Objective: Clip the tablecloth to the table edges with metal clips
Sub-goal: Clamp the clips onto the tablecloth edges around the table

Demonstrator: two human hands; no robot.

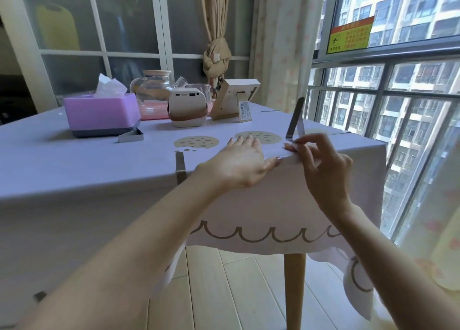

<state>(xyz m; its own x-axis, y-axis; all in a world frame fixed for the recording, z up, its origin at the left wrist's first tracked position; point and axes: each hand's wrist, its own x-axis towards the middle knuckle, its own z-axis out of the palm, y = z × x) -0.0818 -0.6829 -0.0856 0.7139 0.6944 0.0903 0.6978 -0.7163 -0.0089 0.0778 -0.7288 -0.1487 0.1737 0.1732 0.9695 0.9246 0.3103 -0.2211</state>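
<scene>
Tablecloth: lilac, cookie prints, brown wave border; spread over worktop, hanging down its near side and right corner.
Held clip: metal, standing tilted over the near edge towards the right corner; lower end pinched by right hand, grip clamped on it.
Left hand: grip apart, fingers straight, flat on the cloth at the near edge, just beside the right.
Fitted clip: over the near edge, left of both hands.
Loose clip: lying on the cloth against purple tissue box.
Far side: glass jug, white device, frame.
</scene>
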